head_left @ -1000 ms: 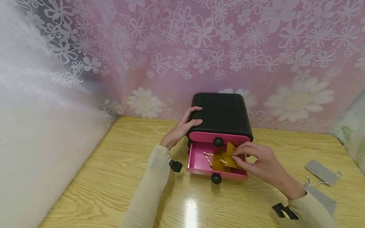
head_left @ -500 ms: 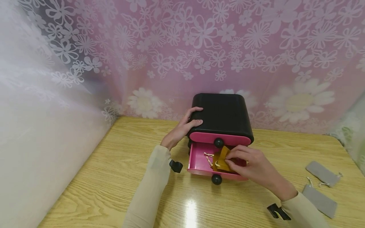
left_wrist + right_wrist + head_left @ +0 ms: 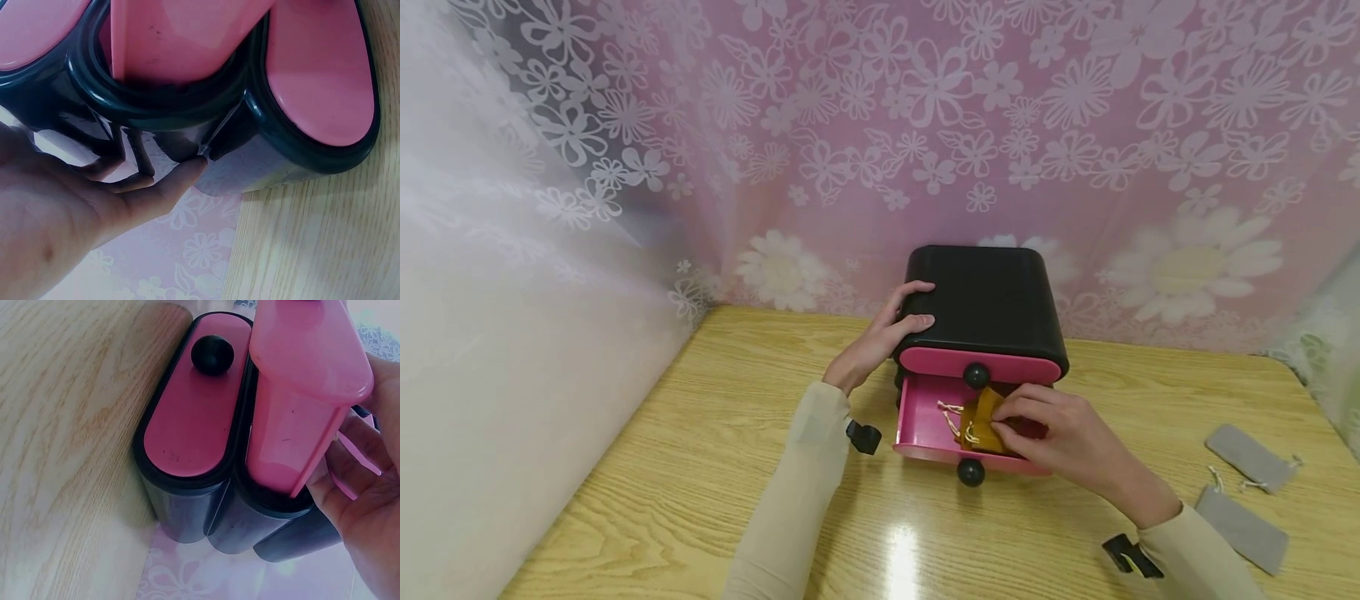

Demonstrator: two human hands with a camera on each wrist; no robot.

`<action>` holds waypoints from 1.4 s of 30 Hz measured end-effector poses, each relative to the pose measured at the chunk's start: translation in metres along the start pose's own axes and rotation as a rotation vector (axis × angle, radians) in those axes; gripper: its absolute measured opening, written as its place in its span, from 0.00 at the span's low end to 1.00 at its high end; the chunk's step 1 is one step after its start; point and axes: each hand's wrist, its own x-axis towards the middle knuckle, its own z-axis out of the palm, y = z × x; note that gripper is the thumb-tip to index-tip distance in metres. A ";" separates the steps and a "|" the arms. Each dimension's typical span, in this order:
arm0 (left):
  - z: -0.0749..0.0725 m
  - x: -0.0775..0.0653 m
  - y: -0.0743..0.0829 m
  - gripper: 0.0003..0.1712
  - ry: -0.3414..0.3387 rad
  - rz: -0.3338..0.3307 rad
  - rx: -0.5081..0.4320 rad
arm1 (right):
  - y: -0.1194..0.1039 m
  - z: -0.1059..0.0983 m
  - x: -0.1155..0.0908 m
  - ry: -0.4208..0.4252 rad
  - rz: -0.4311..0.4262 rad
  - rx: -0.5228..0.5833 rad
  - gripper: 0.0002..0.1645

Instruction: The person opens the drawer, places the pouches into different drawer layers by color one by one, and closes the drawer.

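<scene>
A black chest with pink drawers (image 3: pixel 985 296) stands on the table, and the drawer (image 3: pixel 925 417) below its top one is pulled out. My left hand (image 3: pixel 876 337) rests against the chest's left side, thumb and a finger over its top edge. In the left wrist view its fingers (image 3: pixel 178 181) touch the glossy black side. With thumb and fingers my right hand (image 3: pixel 1067 433) pinches a mustard-yellow drawstring pouch (image 3: pixel 987 408) inside the drawer. Other yellow pouch fabric lies under it, its pale cords to the left. The right wrist view hides the pouches behind the drawer wall (image 3: pixel 294 431).
Two grey drawstring pouches (image 3: pixel 1251 457) lie on the wooden table (image 3: pixel 737 467) at the right. Round black knobs (image 3: pixel 971 472) stick out from the drawer fronts. A pink floral curtain (image 3: pixel 887 150) hangs close behind the chest.
My right hand has moved left and slightly down with the yellow pouch, deeper over the drawer, and has hardly moved in the last half second. My left hand stays put.
</scene>
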 end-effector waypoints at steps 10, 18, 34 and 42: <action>0.001 0.001 0.000 0.27 0.004 0.001 -0.001 | 0.001 -0.001 -0.001 -0.013 -0.005 -0.050 0.22; 0.000 0.001 -0.001 0.27 0.002 -0.004 0.004 | 0.003 -0.005 -0.002 0.006 -0.014 -0.036 0.23; 0.001 0.000 0.000 0.27 0.004 -0.002 0.024 | 0.000 -0.016 -0.016 0.079 0.028 0.054 0.29; 0.000 -0.001 0.000 0.26 0.004 -0.003 0.033 | -0.009 -0.020 -0.023 0.113 0.074 0.150 0.28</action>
